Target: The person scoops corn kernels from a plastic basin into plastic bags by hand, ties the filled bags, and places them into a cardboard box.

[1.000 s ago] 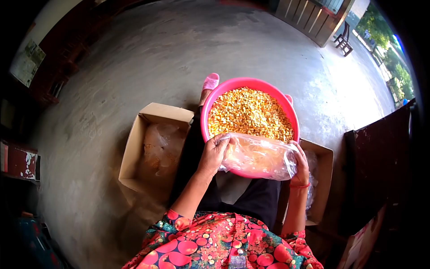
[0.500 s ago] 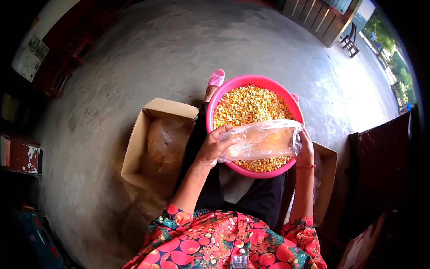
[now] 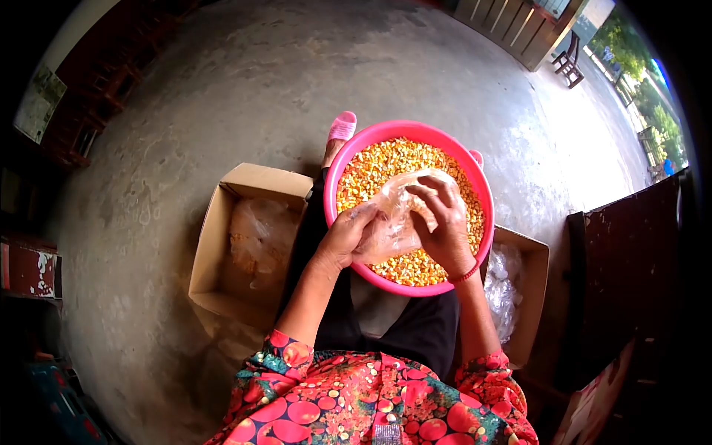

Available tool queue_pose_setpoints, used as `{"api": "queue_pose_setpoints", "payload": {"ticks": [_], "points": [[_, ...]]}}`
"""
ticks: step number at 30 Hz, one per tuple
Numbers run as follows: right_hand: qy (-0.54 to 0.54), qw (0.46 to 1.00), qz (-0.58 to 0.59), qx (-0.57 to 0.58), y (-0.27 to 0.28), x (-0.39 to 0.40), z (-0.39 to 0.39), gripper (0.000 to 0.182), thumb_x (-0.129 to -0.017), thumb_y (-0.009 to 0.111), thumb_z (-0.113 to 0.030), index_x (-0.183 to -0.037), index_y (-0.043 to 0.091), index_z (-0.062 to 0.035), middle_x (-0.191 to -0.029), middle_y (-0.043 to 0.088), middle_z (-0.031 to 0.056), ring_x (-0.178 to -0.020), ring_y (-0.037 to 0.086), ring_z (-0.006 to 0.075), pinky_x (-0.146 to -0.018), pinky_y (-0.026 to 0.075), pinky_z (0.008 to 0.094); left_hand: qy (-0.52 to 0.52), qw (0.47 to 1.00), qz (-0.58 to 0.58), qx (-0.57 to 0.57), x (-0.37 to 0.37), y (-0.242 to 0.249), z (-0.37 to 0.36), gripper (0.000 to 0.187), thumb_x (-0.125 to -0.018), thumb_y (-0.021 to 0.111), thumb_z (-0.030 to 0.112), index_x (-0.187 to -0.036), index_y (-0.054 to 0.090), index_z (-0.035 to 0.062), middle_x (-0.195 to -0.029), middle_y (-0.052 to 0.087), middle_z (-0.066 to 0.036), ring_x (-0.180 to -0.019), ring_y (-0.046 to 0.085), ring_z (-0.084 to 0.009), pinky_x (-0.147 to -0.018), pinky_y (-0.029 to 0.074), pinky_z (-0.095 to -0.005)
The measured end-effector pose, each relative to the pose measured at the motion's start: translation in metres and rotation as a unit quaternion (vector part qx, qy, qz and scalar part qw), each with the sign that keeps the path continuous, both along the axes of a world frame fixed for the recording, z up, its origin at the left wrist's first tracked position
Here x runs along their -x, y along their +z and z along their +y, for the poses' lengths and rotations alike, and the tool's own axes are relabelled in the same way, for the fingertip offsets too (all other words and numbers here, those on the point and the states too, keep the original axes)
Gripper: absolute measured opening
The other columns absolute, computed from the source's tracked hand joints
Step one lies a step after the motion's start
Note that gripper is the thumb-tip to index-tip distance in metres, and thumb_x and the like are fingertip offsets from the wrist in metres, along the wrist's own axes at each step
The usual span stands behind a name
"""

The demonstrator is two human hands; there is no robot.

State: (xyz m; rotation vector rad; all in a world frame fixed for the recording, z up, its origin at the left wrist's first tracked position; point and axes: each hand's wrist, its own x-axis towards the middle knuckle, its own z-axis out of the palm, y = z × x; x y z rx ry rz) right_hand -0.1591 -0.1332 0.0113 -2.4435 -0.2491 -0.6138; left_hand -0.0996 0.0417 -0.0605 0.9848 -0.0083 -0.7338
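Observation:
A clear plastic bag hangs between my hands over a pink basin full of yellow corn kernels. My left hand grips the bag's left side, thumb on top and fingers behind it. Above the bag's right part is my right hand, its fingers spread and bent, the thumb near the plastic. Whether those right fingertips touch the film is hard to tell. The basin rests on my lap, between my knees.
An open cardboard box with plastic bags stands at my left. Another box at my right holds crumpled clear plastic. Dark furniture is further right; a wooden chair stands by the doorway.
My right hand has left the bag's right end and moved left over it, fingers now spread. The bag, stretched flat before, is now bunched. The view has shifted slightly.

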Motion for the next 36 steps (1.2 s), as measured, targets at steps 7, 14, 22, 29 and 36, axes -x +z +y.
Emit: {"api": "queue_pose_setpoints", "payload": {"ticks": [7,14,22,29,36], "points": [[-0.017,0.971,0.206,0.123,-0.065,0.013,-0.009,0.074,-0.066,0.072,-0.015,-0.133,0.042,-0.0101,-0.136,0.036,0.0263,-0.127,0.033,0.0434,-0.106,0.029,0.0476,0.040,0.989,-0.126,-0.063,-0.021,-0.010,0.010,0.027,-0.090,0.057,0.009,-0.116,0.055,0.0034,-0.079,0.055,0.003,-0.051,0.043,0.0015,-0.044,0.035,-0.0138],[-0.102,0.982,0.121,0.107,-0.034,0.014,-0.007,0.051,-0.071,0.068,-0.011,-0.119,0.050,-0.0072,-0.117,0.051,0.0209,-0.111,0.047,0.0393,-0.095,0.038,0.0461,0.017,0.947,-0.316,-0.053,-0.017,0.007,0.002,0.029,-0.080,0.055,-0.009,-0.101,0.066,0.0070,-0.094,0.060,-0.003,-0.094,0.058,-0.0145,-0.080,0.047,-0.0255],[0.000,0.973,0.187,0.134,-0.082,0.001,-0.006,0.055,-0.074,0.068,-0.022,-0.124,0.051,-0.0080,-0.125,0.048,0.0186,-0.116,0.046,0.0372,-0.097,0.040,0.0436,0.126,0.720,-0.537,-0.421,-0.016,-0.022,-0.019,0.046,-0.078,0.051,-0.005,-0.123,0.052,0.0042,-0.115,0.056,-0.015,-0.098,0.059,-0.0319,-0.083,0.049,-0.0368],[-0.003,0.967,0.216,0.131,-0.040,0.023,-0.010,0.057,-0.072,0.069,-0.020,-0.125,0.051,-0.0113,-0.122,0.050,0.0168,-0.113,0.048,0.0355,-0.095,0.041,0.0434,-0.039,0.751,-0.498,-0.431,-0.010,-0.011,-0.018,0.051,-0.078,0.048,-0.004,-0.129,0.048,0.0035,-0.117,0.056,-0.014,-0.098,0.060,-0.0325,-0.083,0.050,-0.0376],[-0.119,0.923,0.271,0.244,-0.095,0.009,-0.036,0.064,-0.082,0.057,-0.043,-0.138,0.039,-0.0199,-0.148,0.026,0.0133,-0.137,0.021,0.0331,-0.107,0.021,0.0573,-0.045,0.775,-0.498,-0.386,-0.012,-0.016,-0.015,0.053,-0.073,0.051,-0.005,-0.123,0.056,0.0088,-0.116,0.059,-0.015,-0.102,0.059,-0.0314,-0.087,0.048,-0.0365]]}}
